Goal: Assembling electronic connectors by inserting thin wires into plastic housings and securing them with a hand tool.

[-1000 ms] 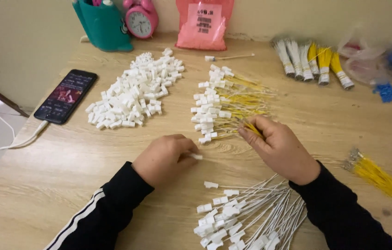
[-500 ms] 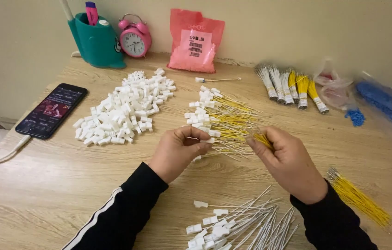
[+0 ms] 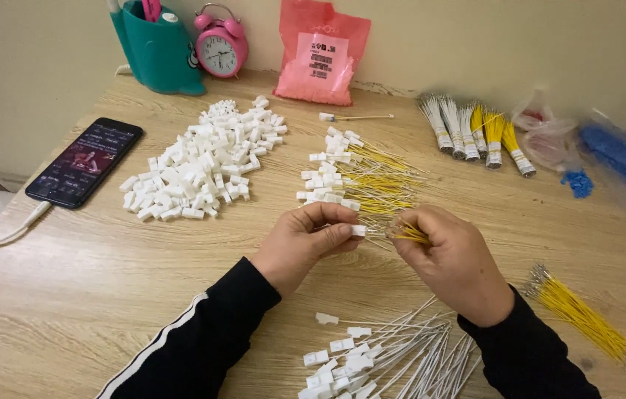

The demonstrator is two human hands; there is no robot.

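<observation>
My left hand [image 3: 305,244] pinches a small white plastic connector [image 3: 358,230] at its fingertips. My right hand [image 3: 450,260] holds a thin yellow wire [image 3: 409,235] whose end meets that connector. Both hands hover above the wooden table [image 3: 69,295], just in front of a pile of yellow wires with white connectors fitted [image 3: 354,181]. A heap of loose white connectors [image 3: 202,162] lies to the left. White wires with connectors [image 3: 387,355] lie near my forearms.
A black phone [image 3: 85,161] on a cable lies at the left. At the back stand a teal holder [image 3: 158,48], a pink alarm clock [image 3: 220,46] and a pink bag [image 3: 322,52]. Banded wire bundles [image 3: 472,137], blue parts in bags [image 3: 623,159] and loose yellow wires [image 3: 579,310] lie right.
Both hands have risen from the table and come together in front of the yellow wire pile. The left hand now pinches a white connector against the right hand's yellow wire.
</observation>
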